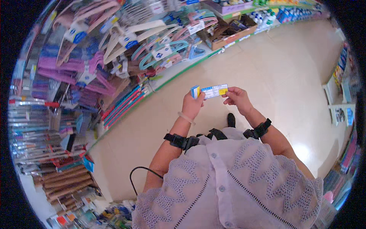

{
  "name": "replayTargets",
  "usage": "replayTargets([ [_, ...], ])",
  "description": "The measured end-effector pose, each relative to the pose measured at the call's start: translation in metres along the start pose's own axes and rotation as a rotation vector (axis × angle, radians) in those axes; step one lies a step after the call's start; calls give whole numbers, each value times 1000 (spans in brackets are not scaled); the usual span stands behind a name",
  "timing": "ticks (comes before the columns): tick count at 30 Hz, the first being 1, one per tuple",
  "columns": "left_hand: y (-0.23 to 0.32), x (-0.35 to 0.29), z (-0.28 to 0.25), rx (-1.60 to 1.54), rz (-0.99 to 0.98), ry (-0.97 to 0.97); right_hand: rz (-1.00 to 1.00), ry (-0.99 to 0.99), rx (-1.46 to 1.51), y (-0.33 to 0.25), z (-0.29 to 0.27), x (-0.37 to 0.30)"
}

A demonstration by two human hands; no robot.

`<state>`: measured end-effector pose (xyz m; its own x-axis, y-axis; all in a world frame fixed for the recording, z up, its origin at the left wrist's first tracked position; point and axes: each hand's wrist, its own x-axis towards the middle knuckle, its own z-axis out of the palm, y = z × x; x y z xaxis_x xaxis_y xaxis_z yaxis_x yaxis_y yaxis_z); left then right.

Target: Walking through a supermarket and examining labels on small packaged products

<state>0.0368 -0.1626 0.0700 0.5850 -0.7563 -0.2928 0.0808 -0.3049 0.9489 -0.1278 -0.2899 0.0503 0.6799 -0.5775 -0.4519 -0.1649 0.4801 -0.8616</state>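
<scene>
A: What fills the left side?

B: Purple plastic clothes hangers [72, 65] crowd a shop shelf, above brown, stick-like rolls [68, 178]. Further right come mint-green plastic hangers [181, 46] with white-and-blue paper tags.

A: And the hands?

B: The left hand [191, 106] grips a small blue, yellow and white paper stack [195, 92], its thumb pressed on the left end of a flat white paper label with blue and yellow print [213, 91]. The right hand [239, 100] pinches that label's right end between thumb and fingers. The label lies between the two hands, above the pale tiled floor [274, 72].

A: Any containers?

B: Near the top, an open brown cardboard box [236, 37] holds a jumble of dark goods. Above it, a lilac tray-like box [233, 7] holds items cropped by the round view's edge. At far right, a white shelf unit [339, 106] carries small packages.

A: What's hard to make out?

B: The dark goods are too blurred to identify. The left fingers partly hide the stack, so I cannot count its pieces. Lower-left goods smear together, and the right-hand shelves are cut off by the rim.
</scene>
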Motion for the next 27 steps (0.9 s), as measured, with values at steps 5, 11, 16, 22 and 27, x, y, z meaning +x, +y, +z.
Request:
replayTargets([
  [5,33,52,62,125,37,-79,-53,101,38,-32,-64,16],
  [11,56,96,134,67,22,-170,-70,204,134,-53,-131,26],
  [16,62,126,176,49,-6,-238,-75,265,148,-69,-171,31],
  [22,72,144,199,-21,-22,-293,-50,309,116,-91,-190,34],
  [27,73,139,190,10,-41,-267,-22,286,88,-88,-184,39],
])
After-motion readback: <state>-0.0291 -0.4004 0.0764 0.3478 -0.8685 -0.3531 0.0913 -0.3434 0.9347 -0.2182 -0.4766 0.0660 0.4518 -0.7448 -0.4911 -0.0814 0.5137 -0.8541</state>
